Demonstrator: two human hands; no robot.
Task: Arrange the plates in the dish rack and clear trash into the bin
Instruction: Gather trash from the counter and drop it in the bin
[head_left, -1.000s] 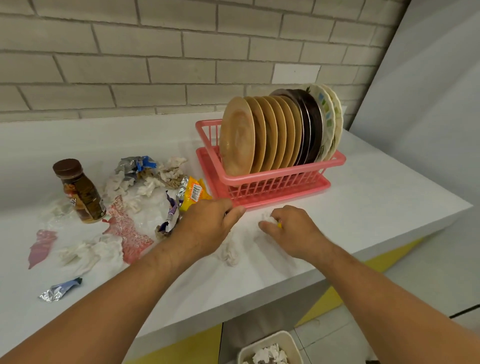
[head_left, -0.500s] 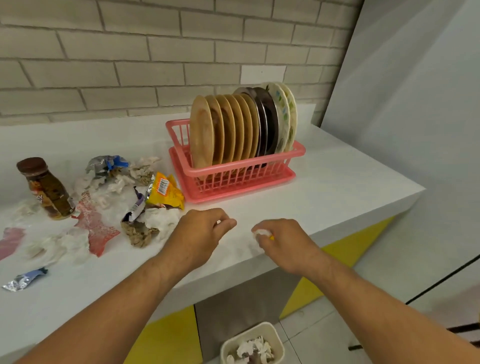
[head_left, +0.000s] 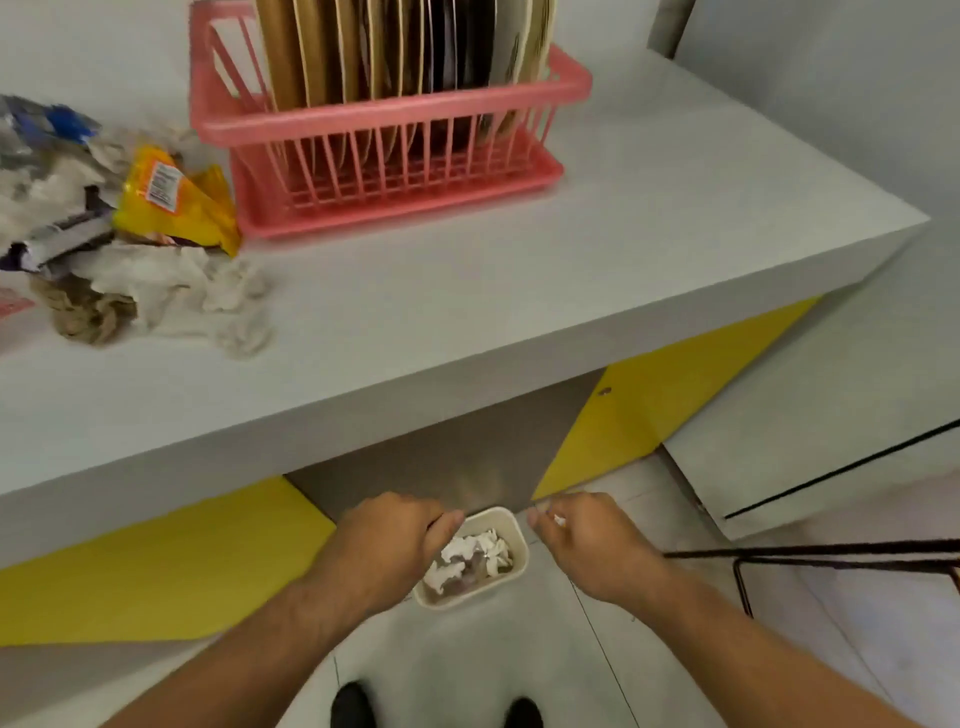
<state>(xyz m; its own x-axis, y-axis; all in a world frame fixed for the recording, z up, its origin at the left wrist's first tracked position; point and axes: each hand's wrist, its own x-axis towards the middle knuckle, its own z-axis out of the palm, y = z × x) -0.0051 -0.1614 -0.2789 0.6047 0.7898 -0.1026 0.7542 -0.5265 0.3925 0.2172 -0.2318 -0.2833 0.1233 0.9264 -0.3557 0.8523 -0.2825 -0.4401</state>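
Tissue scrap (head_left: 559, 519), likely light, soft: right hand (head_left: 587, 543) pinched it over near bin (head_left: 500, 512); left hand (head_left: 389, 545) curled, contents hidden

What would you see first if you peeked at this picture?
The bright pink dish rack packed with upright plates on the counter grabs the eye first. Below, the left hand and right hand hover by a small bin on the floor, the right pinching a white scrap. A trash pile sits left of the rack.
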